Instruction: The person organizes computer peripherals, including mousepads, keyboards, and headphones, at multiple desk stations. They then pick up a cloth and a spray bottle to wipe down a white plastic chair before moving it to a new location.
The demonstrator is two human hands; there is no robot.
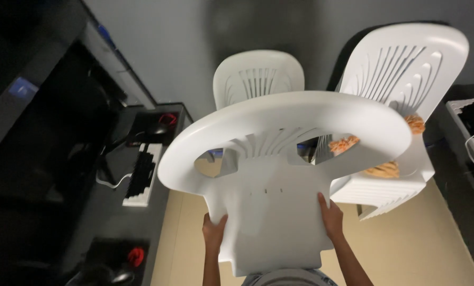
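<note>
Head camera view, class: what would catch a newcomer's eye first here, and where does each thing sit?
First the white plastic chair, tipped up in the middle of the view, with the left hand and right hand gripping the two sides of its seat. Behind it at upper right stands a stack of white chairs with orange bundles on the seat, and a lone white chair stands against the grey wall. A keyboard lies on the dark desk at left.
</note>
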